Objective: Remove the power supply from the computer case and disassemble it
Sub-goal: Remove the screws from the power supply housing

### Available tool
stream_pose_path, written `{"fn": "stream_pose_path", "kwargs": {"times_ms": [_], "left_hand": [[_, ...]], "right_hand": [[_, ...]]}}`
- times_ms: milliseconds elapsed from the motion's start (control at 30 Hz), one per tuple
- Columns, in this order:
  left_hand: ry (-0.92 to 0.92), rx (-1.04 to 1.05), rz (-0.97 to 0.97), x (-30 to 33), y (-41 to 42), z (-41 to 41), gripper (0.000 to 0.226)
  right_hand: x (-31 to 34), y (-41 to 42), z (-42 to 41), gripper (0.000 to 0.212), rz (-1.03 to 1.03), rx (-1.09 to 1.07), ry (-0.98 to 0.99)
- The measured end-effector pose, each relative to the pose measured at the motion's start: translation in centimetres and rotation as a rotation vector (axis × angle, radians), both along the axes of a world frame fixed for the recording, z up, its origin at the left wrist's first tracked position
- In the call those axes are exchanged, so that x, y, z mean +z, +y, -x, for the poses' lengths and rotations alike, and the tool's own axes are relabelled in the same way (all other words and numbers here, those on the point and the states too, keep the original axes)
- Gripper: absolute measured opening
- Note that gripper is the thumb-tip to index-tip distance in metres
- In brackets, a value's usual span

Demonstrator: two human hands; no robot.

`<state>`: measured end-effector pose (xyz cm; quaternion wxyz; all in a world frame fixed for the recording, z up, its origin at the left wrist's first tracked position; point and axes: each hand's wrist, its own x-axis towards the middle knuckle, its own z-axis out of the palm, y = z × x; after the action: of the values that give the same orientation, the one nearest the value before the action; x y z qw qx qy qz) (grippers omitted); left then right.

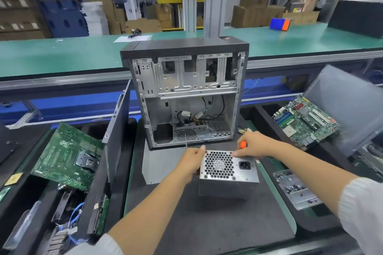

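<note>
The power supply (227, 168) is already out, standing on the desk (217, 223) just before the open computer case (186, 93); left hand (191, 160) grasps its side, right hand (251, 145) grips a screwdriver (243, 144); opening it remains

A: Landmark, computer case (186, 97). What sits before it?
B: Power supply (228, 170), on the mat (207, 223).
A: Flanks?
B: Left, side panel (116, 130), then a circuit board (68, 153). Right, motherboard (304, 120); screw tray (296, 188) nearer.
</note>
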<state>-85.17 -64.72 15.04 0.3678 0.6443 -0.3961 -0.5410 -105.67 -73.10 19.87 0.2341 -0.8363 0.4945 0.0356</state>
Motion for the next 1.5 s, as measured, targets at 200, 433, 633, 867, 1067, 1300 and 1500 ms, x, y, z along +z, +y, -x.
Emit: {"fn": "stream_pose_path", "kwargs": {"times_ms": [200, 433, 633, 867, 1067, 1300, 1500], "left_hand": [[0.147, 0.168, -0.089, -0.3, -0.8, 0.8, 0.039], [0.226, 0.102, -0.052, -1.6, -0.7, 0.3, 0.037], [0.130, 0.025, 0.043, -1.2, -0.7, -0.6, 0.027], [0.234, -0.134, 0.087, -0.4, 0.3, -1.0, 0.023], [0.272, -0.173, 0.080, -0.7, 0.7, -1.6, 0.026], [0.305, -0.159, 0.110, -1.3, 0.6, -1.4, 0.028], [0.303, -0.142, 0.136, -1.6, 0.9, -1.4, 0.028]], "right_hand": [[0.0, -2.9, -0.6, 0.046, -0.015, 0.033, -0.034], [1.0, -5.5, -0.8, 0.036, 0.004, 0.103, -0.070], [5.5, -5.3, -4.4, 0.034, 0.150, -0.002, -0.537], [9.9, -1.4, -8.8, 0.022, 0.053, -0.013, -0.986], [10.6, 0.6, -8.3, 0.007, 0.009, -0.117, -1.231], [8.3, 2.3, -6.8, 0.005, 0.062, -0.217, -1.354], [6.9, 3.4, -6.9, 0.009, 0.056, -0.196, -1.336]]}}
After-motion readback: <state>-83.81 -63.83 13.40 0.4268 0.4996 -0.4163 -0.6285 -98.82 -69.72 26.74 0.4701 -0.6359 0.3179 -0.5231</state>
